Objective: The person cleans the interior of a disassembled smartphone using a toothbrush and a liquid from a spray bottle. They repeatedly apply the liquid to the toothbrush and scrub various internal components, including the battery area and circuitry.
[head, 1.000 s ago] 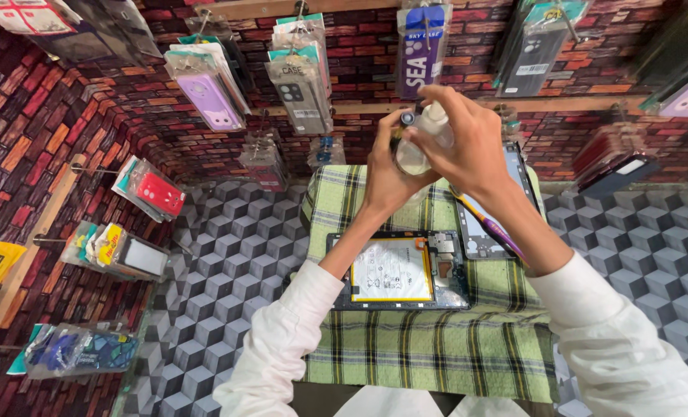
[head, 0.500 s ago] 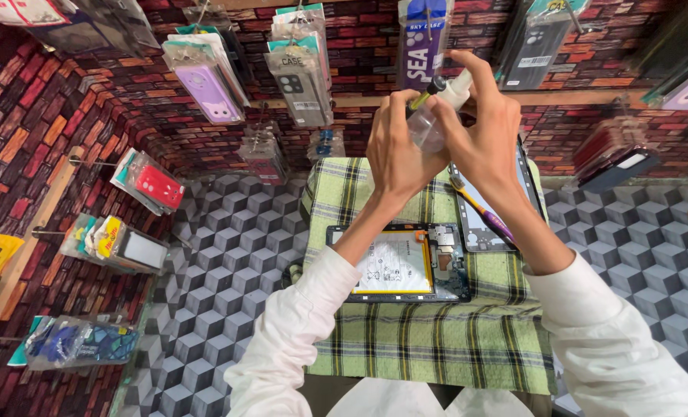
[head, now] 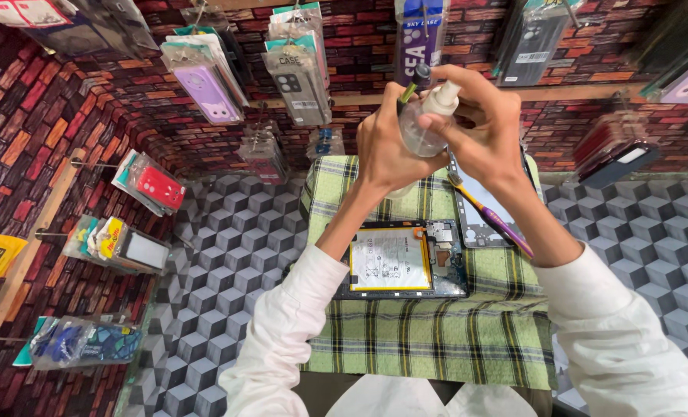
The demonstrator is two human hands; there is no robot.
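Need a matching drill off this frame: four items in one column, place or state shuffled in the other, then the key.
1. clear bottle
2. opened tablet
3. purple toothbrush
4. red phone case

A. hangs on the brick wall
B. held up in both hands
C. lies flat on the plaid cloth, battery showing
D. lies slantwise under the right forearm

Pairs: 1-B, 2-C, 3-D, 4-A

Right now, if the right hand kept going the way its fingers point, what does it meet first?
The small clear bottle it already grips, then the left hand on the bottle's other side. Depth beyond that is unclear.
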